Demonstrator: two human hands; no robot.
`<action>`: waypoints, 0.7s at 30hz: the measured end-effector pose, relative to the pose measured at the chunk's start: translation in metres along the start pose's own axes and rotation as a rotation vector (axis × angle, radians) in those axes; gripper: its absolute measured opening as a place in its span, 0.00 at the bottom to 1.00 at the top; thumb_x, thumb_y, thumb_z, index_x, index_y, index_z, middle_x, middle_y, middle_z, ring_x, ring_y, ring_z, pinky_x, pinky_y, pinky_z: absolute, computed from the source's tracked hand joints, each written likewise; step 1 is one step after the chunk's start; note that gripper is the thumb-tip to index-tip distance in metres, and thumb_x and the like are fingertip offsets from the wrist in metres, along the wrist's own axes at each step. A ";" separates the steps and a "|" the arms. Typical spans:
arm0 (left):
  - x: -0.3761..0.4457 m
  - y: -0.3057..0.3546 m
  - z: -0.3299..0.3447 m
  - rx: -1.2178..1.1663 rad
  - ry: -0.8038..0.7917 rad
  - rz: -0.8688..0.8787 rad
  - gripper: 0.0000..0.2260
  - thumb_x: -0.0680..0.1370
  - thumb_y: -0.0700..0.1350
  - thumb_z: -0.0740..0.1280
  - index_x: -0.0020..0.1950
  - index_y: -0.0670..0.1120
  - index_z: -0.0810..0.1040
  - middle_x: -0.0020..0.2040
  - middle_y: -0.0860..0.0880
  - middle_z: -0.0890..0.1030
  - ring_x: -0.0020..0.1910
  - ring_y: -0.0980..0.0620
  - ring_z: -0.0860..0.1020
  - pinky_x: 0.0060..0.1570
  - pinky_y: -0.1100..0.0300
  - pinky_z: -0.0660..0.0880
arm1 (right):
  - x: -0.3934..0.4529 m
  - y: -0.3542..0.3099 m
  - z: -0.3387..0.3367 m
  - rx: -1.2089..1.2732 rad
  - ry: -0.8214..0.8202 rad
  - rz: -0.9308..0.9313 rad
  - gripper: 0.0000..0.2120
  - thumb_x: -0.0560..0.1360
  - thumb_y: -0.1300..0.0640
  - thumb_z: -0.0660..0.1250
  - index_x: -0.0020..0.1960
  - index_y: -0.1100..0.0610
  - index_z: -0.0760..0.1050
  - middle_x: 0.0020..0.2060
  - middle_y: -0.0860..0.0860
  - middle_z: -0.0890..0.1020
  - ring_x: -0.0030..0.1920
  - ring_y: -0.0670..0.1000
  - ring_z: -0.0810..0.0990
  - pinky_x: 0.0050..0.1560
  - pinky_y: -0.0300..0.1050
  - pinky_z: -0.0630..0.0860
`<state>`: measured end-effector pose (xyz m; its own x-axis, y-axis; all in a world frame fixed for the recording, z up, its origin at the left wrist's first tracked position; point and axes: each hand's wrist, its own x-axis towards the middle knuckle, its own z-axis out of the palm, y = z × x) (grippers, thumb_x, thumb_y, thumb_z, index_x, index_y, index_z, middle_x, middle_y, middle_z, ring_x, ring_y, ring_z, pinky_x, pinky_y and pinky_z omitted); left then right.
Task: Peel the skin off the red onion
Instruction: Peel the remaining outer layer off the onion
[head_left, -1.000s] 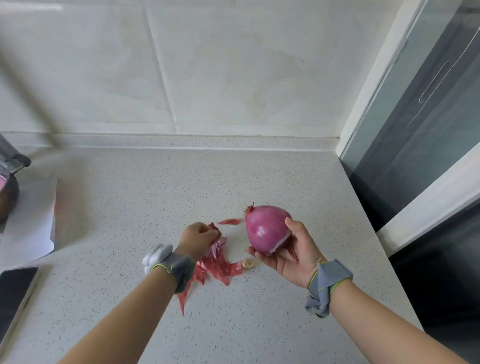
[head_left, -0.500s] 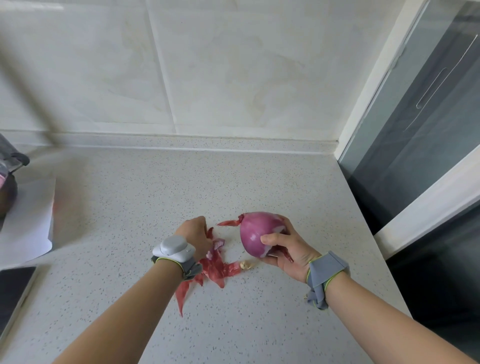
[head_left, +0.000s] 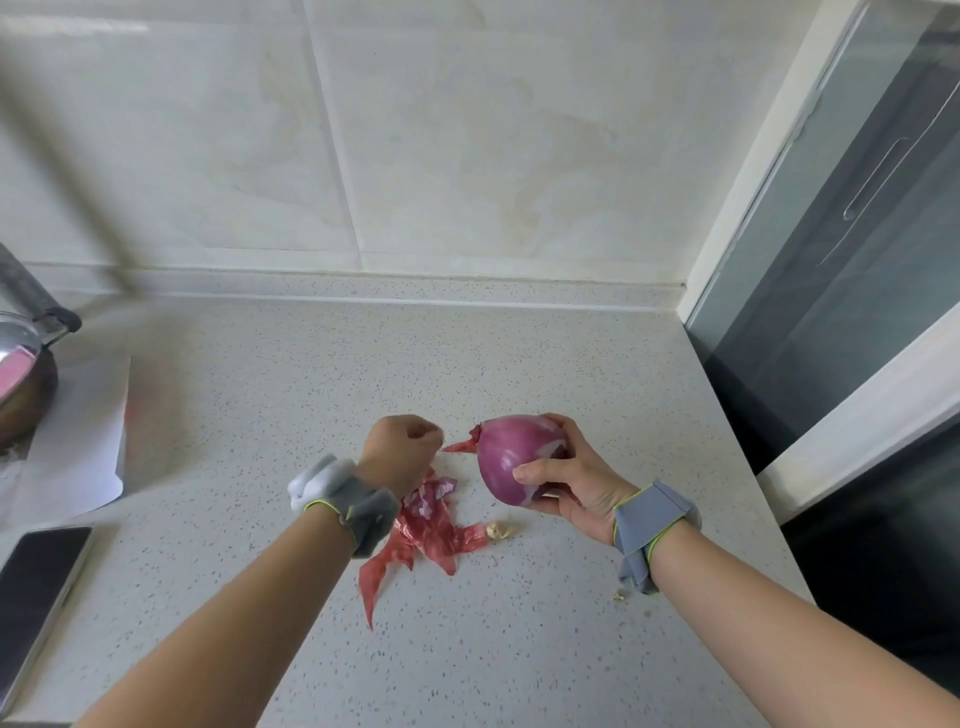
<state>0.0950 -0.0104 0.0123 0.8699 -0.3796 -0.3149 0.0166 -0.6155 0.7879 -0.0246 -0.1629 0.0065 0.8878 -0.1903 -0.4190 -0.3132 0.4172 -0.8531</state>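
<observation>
onion (head_left: 514, 457): i see it held above the counter (head_left: 519, 364), right of centre, in my right hand (head_left: 566, 480).
right grip: thumb across the near face, fingers curled round the far side; a firm cradle, i judge.
left hand (head_left: 400, 452): fingers curled in beside the tip; i cannot tell whether they pinch the strip (head_left: 460, 446).
axis: long axis roughly level, tilted a little, pointed tip toward the left hand, blunt end in my right palm.
peels (head_left: 431, 530): loose heap on the counter below the left wrist.
risk: the slick bared flesh may slip from my hold if i tug the strip hard.
risk two: the thin strip may tear short and leave skin at the tip.
</observation>
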 end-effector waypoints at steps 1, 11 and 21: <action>-0.005 0.007 0.001 -0.196 -0.095 -0.074 0.15 0.77 0.48 0.62 0.53 0.38 0.79 0.44 0.45 0.81 0.38 0.50 0.79 0.43 0.60 0.78 | 0.000 0.000 0.000 -0.008 0.003 -0.004 0.31 0.56 0.65 0.73 0.54 0.46 0.67 0.52 0.51 0.72 0.49 0.57 0.77 0.47 0.50 0.80; -0.006 0.015 0.002 -0.245 -0.307 -0.126 0.15 0.73 0.50 0.68 0.41 0.37 0.82 0.25 0.50 0.80 0.22 0.56 0.72 0.25 0.67 0.71 | 0.000 -0.001 0.000 -0.052 -0.009 -0.018 0.31 0.59 0.69 0.74 0.53 0.46 0.68 0.52 0.51 0.72 0.50 0.57 0.76 0.52 0.53 0.78; -0.012 0.018 0.007 0.400 -0.152 0.342 0.15 0.79 0.46 0.56 0.40 0.40 0.77 0.35 0.47 0.79 0.33 0.52 0.77 0.39 0.62 0.75 | -0.002 0.001 -0.003 -0.074 -0.035 -0.013 0.29 0.60 0.67 0.75 0.53 0.46 0.68 0.52 0.52 0.72 0.48 0.59 0.77 0.51 0.55 0.79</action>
<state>0.0815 -0.0215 0.0262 0.7114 -0.6813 -0.1726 -0.4691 -0.6431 0.6052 -0.0274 -0.1647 0.0053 0.9031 -0.1633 -0.3973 -0.3243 0.3473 -0.8799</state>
